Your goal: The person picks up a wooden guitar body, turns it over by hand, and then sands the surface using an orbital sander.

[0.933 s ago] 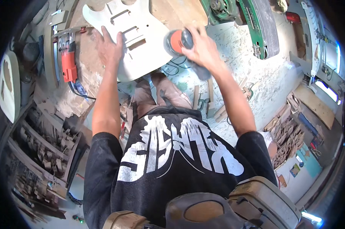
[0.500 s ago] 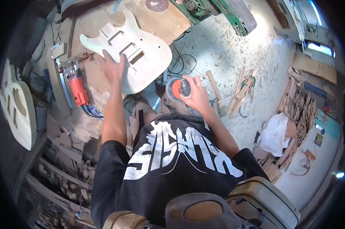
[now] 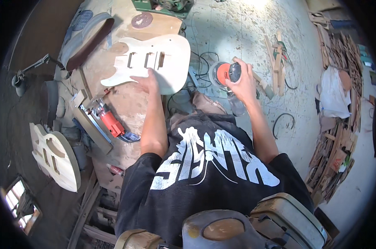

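Nearest us, along the lower edge, we see a grey mask [image 3: 192, 230] with 2 tan filters [image 3: 285, 224] and, past it, a black shirt [image 3: 175, 211] with a white print. Beyond the shirt, our left hand [image 3: 148, 83] is at the near edge of the guitar body [image 3: 175, 52], part open, thumb on the top face; we cannot tell whether its fingers close underneath. The pale guitar body lies face up, 3 slots cut in it, over the right edge of the bench [image 3: 125, 101], its rounded end reaching past that edge. Our right hand [image 3: 243, 81] is closed around the sander [image 3: 224, 74], which is orange and black and held to the right of the guitar body, apart from it. On the bench, left of our left forearm, lies a red router [image 3: 111, 123]; farther left we see another body [image 3: 63, 164], also pale. Cables [image 3: 202, 68] lie on the spotted floor [image 3: 246, 29] between guitar body and sander, and wood strips [image 3: 278, 62] are beyond our right hand. Past the guitar body are a brown sanding disc [image 3: 142, 20], a sanding belt [image 3: 88, 45] and, at the top edge, a green machine [image 3: 163, 5]
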The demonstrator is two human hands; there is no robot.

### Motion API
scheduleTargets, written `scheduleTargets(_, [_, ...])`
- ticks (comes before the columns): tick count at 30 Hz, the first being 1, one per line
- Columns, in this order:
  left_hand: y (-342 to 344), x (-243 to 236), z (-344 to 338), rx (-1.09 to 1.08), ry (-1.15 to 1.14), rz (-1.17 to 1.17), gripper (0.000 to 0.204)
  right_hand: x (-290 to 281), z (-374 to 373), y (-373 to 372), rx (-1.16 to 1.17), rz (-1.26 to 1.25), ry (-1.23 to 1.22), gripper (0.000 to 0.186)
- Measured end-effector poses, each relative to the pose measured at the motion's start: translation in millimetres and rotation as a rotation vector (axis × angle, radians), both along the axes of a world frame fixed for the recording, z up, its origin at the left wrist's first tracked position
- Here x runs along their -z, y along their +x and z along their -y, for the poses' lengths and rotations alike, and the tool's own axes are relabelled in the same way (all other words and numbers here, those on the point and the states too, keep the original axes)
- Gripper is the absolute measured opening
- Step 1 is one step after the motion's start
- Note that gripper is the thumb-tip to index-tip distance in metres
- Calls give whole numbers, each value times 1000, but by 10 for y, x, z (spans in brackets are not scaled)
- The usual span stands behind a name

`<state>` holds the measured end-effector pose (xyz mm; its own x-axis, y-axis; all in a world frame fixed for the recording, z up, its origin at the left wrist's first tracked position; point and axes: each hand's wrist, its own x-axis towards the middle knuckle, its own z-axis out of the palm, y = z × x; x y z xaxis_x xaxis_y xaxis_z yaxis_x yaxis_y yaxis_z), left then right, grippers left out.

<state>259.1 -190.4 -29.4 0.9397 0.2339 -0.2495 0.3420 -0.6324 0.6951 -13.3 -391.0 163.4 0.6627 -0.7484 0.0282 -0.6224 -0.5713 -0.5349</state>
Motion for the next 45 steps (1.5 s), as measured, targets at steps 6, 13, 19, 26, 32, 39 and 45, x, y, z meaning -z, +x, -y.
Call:
scheduleTargets(6, [194,-171,-334,390,169,247,109,139,-244,81,-126,-37,44,74])
scheduleTargets(13, [996,-70,-1138,747,491,10,123,276,-502,435,-370,-132,98,70])
scheduleTargets(19, [1054,72,-1235,758,413,-7,126,338,-506,782,-493,-179,7,71])
scheduleTargets(26, [1034,-6,-1103,774,418,-43,126,410,-432,1100,-516,-125,-73,74])
scheduleTargets(32, [1031,24,-1151,768,403,-35,125,356,-429,677,-555,-226,-8,76])
scheduleTargets(39, [1048,-1,-1123,773,451,-39,125,328,-740,928,-716,-183,-39,73])
scheduleTargets(45, [1028,-39,-1119,764,429,-25,125,327,-808,829,-766,-185,-23,76])
